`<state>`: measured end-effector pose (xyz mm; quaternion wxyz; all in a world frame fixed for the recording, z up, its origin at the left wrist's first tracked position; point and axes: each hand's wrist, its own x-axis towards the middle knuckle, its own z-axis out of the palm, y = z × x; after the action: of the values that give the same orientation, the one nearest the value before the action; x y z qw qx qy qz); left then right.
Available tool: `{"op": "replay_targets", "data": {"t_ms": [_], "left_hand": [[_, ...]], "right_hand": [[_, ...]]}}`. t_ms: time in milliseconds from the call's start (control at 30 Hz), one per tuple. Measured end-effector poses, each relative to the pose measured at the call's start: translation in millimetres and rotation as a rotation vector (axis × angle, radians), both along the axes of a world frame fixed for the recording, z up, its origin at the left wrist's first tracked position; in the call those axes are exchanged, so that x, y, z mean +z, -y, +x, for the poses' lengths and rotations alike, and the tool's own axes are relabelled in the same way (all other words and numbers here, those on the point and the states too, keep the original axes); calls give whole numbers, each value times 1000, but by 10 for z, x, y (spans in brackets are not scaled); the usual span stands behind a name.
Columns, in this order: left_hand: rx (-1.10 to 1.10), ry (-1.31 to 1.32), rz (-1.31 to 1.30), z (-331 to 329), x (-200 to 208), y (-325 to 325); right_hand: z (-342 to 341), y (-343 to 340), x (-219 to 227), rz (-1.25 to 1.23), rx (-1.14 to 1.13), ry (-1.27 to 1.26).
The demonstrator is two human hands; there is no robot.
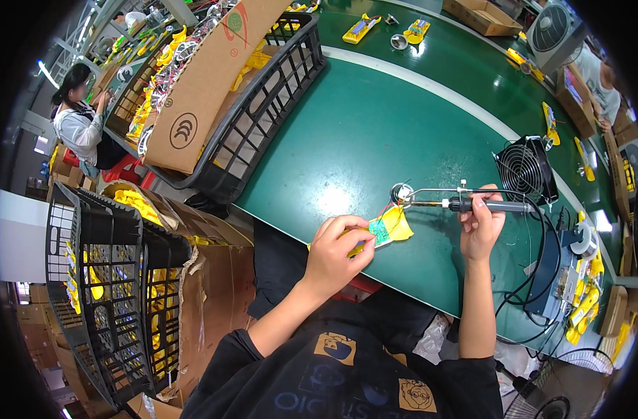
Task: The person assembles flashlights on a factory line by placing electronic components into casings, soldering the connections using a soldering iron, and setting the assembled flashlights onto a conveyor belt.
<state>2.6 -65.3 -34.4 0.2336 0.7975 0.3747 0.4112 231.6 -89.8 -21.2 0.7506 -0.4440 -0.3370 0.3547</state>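
Note:
In my right hand [482, 227] is a soldering iron [499, 206] with a thin metal feed tube clamped along it. Its tip points left, close to a small round metal-rimmed part [401, 193], perhaps a speaker. Just below that part lies a yellow plastic casing [401, 225] with a green circuit board [380, 232] on it. Thin red and dark wires run between board and round part. My left hand [340, 246] is closed at the board's left end, yellow casing showing beneath the fingers. The exact pinch point is hidden by the fingers.
A black fan [526, 171] and a blue soldering station [548, 269] with a solder reel [584, 239] stand right; black cables loop there. A black crate [280, 91] with cardboard stands left. Stacked crates [113, 279] are lower left. Yellow assemblies [361, 28] lie on the far belt.

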Motion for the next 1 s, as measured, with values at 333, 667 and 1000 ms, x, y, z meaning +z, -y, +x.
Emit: {"op": "replay_targets", "data": {"t_ms": [333,667,1000], "left_hand": [[-21,-58,122,-313,229,-245],[-55,-147,-592,-1316,4,157],[-345,-93,-293,-948,116,80]], "right_hand": [[31,1,-2,59,-50,-37],[32,11,1,89,18,-66],[-4,6,-21,56,-18,-27]]}}
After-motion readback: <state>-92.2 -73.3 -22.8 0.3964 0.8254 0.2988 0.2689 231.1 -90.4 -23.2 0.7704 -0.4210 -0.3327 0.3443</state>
